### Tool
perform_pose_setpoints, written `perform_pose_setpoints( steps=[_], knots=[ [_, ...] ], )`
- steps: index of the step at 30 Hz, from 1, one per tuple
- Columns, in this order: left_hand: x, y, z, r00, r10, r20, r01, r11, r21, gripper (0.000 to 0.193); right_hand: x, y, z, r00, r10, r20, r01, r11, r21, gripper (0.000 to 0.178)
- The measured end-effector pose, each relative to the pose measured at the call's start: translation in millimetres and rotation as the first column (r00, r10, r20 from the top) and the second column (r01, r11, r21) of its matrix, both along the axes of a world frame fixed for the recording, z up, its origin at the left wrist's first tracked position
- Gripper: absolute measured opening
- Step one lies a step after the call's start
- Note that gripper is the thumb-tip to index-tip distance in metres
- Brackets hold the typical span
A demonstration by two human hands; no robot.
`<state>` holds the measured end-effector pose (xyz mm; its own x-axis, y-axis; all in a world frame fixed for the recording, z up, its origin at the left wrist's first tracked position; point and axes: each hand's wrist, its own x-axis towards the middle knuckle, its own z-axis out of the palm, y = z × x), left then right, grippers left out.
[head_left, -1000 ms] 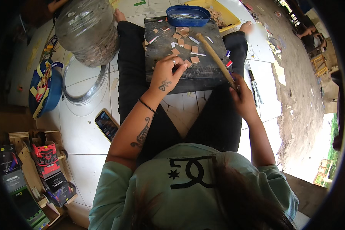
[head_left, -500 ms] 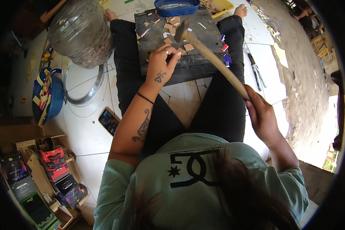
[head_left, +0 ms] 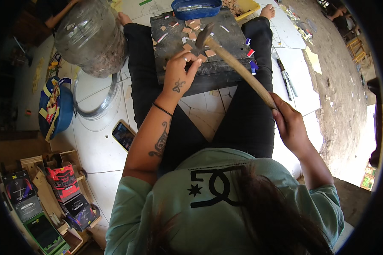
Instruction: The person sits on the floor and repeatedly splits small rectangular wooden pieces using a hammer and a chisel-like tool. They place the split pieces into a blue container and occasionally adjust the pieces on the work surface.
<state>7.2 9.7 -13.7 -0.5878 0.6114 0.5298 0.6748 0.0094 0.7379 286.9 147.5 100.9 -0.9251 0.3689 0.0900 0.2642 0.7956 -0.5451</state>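
My right hand (head_left: 290,125) is wrapped round the wooden handle of a hammer (head_left: 242,70). Its metal head hangs over a dark, worn block (head_left: 230,44) between my legs, close to my left fingers. With thumb and forefinger my left hand (head_left: 178,72) pinches a small brown square piece (head_left: 202,58) at the block's near part. More brown squares (head_left: 193,24) lie scattered on the block, along with small white bits. A blue oval dish (head_left: 195,11) with thin sticks or wires in it stands at the far edge.
Left are a big clear plastic jar (head_left: 89,38), a wire coil (head_left: 95,112), a blue tub (head_left: 61,117) of strips, a phone (head_left: 123,135) and stacked boxes (head_left: 64,182). A yellow tray (head_left: 256,7) sits far right; pens (head_left: 284,78) lie right. Another person's arm (head_left: 59,16) shows upper left.
The whole view has shifted slightly. The hammer head sits a little lower and further right in the picture; my left hand keeps its pinch on the brown square.
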Motion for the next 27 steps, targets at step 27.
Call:
perform_pose_setpoints(
  steps=[27],
  knots=[
    [30.2, -13.8, 38.5, 0.876, -0.138, 0.462, 0.075, 0.986, 0.151, 0.018, -188.5, 5.7, -41.8, 0.868, 0.123, -0.480, -0.420, 0.698, -0.580, 0.012]
  ],
)
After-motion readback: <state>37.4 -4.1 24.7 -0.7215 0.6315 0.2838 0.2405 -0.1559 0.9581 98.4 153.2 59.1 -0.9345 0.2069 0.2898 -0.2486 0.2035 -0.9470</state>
